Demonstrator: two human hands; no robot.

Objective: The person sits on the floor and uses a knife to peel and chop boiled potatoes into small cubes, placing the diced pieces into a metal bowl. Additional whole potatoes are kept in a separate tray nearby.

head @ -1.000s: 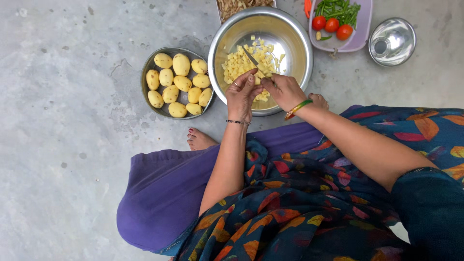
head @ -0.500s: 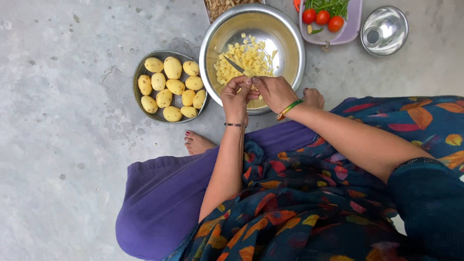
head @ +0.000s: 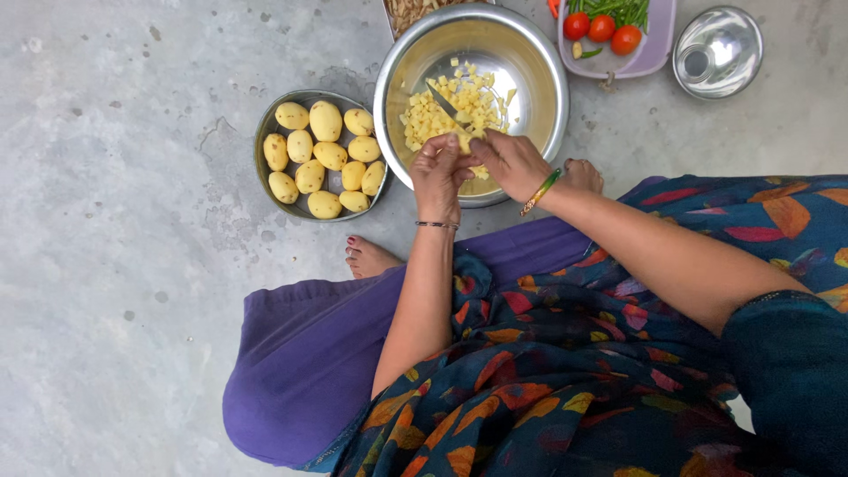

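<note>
Both hands are meeting right over the near rim of the big steel bowl (head: 389, 97). Left hand (head: 439, 172) is pinching a small potato piece (head: 465, 141), fingers closed round it. Right hand (head: 512, 163) is gripping the knife (head: 446, 104), w/ the blade pointing up-left, away from the body, over the diced potato (head: 450, 110) in the bowl. Left of the bowl, a pan of whole peeled potatoes (head: 322, 152) is sitting nearer the left hand. Beyond the bowl to the right: a tray of tomatoes (head: 605, 26).

Single head-worn camera looked steeply down from above the seated person, at about arm's length, framing lap and both forearms below, concrete floor (head: 115, 265) around, and steel bowl (head: 530, 53) near top edge.
</note>
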